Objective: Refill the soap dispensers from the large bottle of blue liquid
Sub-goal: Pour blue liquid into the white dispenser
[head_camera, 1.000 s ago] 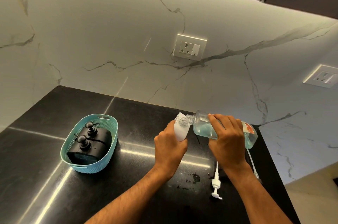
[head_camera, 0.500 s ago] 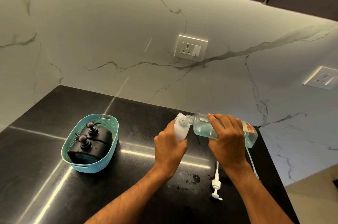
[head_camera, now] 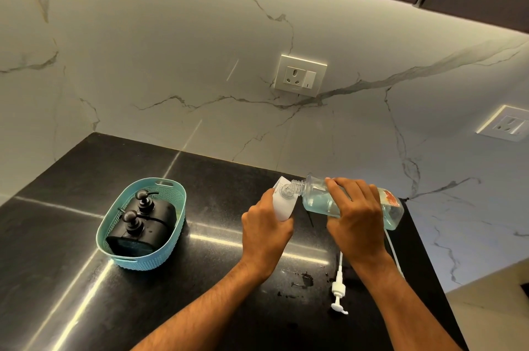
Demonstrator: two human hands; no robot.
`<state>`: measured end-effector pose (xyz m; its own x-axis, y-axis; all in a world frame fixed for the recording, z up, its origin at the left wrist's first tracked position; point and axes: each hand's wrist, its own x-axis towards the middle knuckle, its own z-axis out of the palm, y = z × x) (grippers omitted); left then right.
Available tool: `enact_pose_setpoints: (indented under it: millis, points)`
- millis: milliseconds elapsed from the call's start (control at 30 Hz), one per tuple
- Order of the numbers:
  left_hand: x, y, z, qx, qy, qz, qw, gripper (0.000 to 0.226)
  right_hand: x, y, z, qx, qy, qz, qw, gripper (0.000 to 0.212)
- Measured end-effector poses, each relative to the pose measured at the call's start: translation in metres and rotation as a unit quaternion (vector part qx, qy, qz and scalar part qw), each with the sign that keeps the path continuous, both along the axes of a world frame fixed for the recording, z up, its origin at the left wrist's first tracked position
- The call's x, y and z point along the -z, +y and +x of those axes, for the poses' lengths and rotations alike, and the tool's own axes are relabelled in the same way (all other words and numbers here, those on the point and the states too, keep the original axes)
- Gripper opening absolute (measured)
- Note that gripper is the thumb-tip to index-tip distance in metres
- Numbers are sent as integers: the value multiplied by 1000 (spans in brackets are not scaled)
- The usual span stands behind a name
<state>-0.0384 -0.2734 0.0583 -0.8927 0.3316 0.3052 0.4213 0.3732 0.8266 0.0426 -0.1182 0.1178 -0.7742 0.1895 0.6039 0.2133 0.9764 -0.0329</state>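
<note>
My right hand grips a large clear bottle of pale blue liquid, tipped almost flat with its threaded neck pointing left. The neck meets the open top of a small white soap dispenser, which my left hand holds tilted above the black counter. The liquid pools in the lower side of the big bottle. A white pump head with its tube lies loose on the counter below my right wrist.
A teal woven basket at the left holds black pump dispensers. Small wet spots mark the counter near the pump. A thin white tube lies by the right counter edge. Wall sockets sit on the marble backsplash.
</note>
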Motion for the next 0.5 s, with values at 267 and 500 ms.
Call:
enact_pose_setpoints:
  millis: [267,500]
  points:
    - [1,1,-2,-1,4,4,1000,61,0,1,-2,-4,4,1,1000,67]
    - [-1,0,-2,1,-1,1,1000,61,0,1,-3,-5,2,-1,1000,67]
